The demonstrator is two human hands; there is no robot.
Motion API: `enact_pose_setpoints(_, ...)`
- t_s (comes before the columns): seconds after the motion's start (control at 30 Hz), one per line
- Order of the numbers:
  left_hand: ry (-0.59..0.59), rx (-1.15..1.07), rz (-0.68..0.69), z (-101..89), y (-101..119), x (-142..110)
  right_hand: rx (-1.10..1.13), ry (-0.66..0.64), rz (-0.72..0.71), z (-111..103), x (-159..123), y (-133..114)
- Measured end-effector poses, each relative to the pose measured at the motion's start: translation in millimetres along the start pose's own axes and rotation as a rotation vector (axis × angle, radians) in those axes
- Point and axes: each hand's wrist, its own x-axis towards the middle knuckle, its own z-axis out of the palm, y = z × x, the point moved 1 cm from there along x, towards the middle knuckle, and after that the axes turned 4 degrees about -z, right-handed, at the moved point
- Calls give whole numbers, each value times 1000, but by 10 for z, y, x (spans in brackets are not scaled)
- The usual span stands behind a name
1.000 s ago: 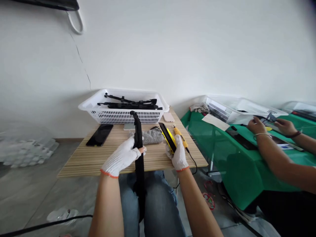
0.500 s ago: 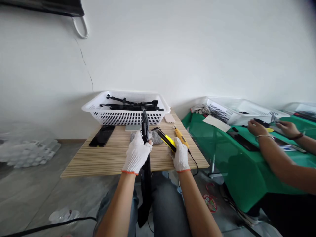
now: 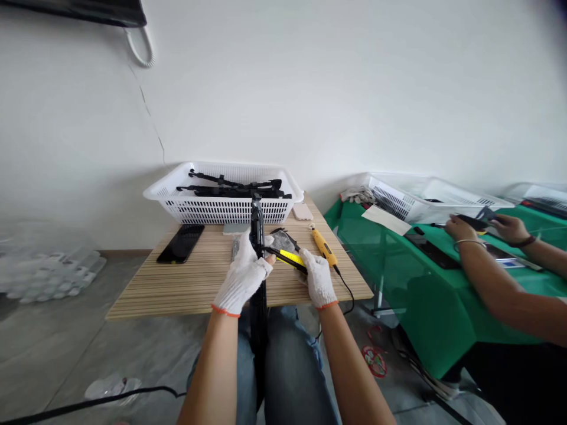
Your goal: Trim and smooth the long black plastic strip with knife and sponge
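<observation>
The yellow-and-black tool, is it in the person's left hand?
No, the right hand grips the yellow-and-black tool, while the left hand holds the long black part.

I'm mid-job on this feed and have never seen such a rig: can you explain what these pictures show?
There is no machine: a person works by hand, and every picture comes from one camera worn on that person's head, looking forward and down. The gloved left hand holds a long black part; the gloved right hand holds a slim yellow tool, its tip at or very near that part. On the wooden table are a white basket with more black parts, a dark phone and a yellow corded tool. Off to the right, another person's hands are over a green-covered table.
</observation>
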Motion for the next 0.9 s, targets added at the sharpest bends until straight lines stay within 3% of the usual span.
enact_pose_setpoints(0.1, -124, 60, 41, -152, 82, -62, -22, -9, -4, 20, -19, -23)
enact_pose_setpoints(0.23, -187, 99, 42, -310, 107, -124, -19, 18, 12, 25, -33, -39)
enact_pose_setpoints(0.43, -185, 234, -14, -353, 99, -158, -9, 58, 18, 5, -19, -10)
enact_pose_setpoints(0.67, -196, 128, -17, -370, 92, -153, -7, 69, 33, 27, -19, -53)
enact_pose_setpoints(0.9, -102, 281, 27, -309, 22, -109, -41, 25, 7, 14, -38, -67)
